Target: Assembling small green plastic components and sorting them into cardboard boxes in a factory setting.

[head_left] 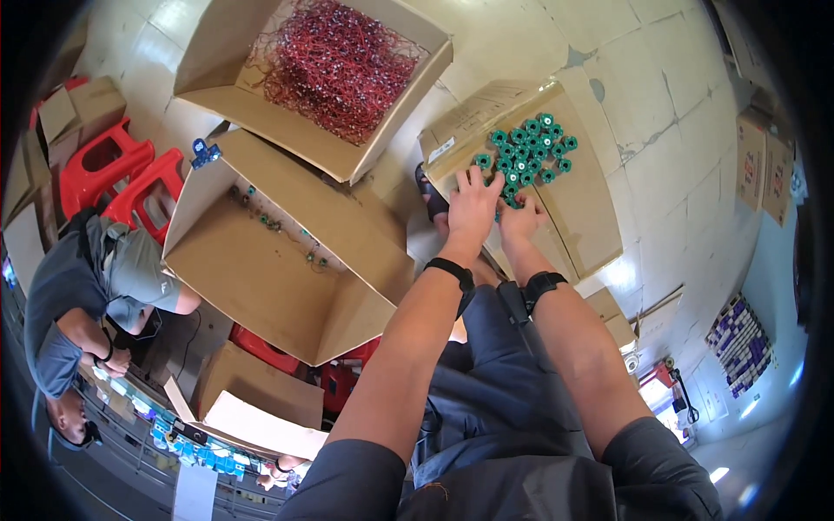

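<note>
Small green parts [521, 151] sit in a loose cluster on top of a closed cardboard box [592, 191], most packed close, a few apart at the far right edge. Left hand [472, 204] is at the near-left side of the cluster, fingers bent down onto it; right hand [523, 217] is just beside, fingers curled in at the near edge. Can't tell whether either one actually grips a part or only touches: fingertips are covered by the hands themselves. Handling, my read: each piece light, stiff, probably a bit slick, no real give. Looks like circuit-board stuff with a pale or dark round centre, so treat as fragile: pinch by the outer rim, thumb against finger, keep off the middle. Box top looks flat but may flex, so don't lean on it. Hard to make out: undersides, any pins or leads, and the pieces right under the hands. Open box [252, 278] on the left shows a few similar bits [271, 223] along its inner wall, too small to identify. Red wires [347, 69] in the farther box are one tangle, depth unknown. Fisheye rim bends and darkens the rest.
</note>
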